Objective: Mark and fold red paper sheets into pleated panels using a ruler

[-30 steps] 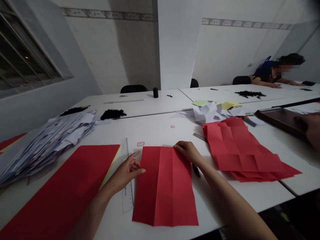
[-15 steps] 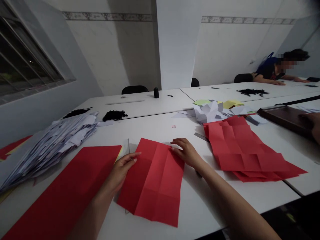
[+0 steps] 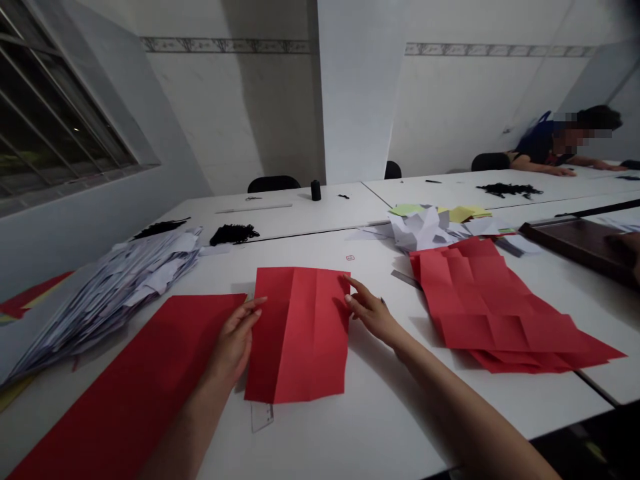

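A creased red sheet [image 3: 305, 340] stands between my two hands, slightly raised over the white table. My left hand [image 3: 240, 333] pinches its left edge between thumb and fingers. At the upper right edge, my right hand [image 3: 373, 312] grips the same sheet with thumb and fingertips. Under the sheet's lower edge a clear ruler [image 3: 262, 417] sticks out. A large flat red sheet [image 3: 145, 373] lies to the left, partly behind my left forearm. On the right rests a pile of folded red sheets [image 3: 495, 303] with grid-like creases.
Far left is a thick stack of white papers [image 3: 115, 300]. Beyond are black thread bundles [image 3: 234, 233], a black spool [image 3: 315, 191], crumpled white paper [image 3: 420, 227] and a metal ruler [image 3: 405, 277]. At right are a brown tray [image 3: 575, 247] and a person [image 3: 545, 150] leaning on the table.
The creased red sheet has turned upright and shifted a little left and up. My right hand has closed on its right edge. The view has tilted slightly.
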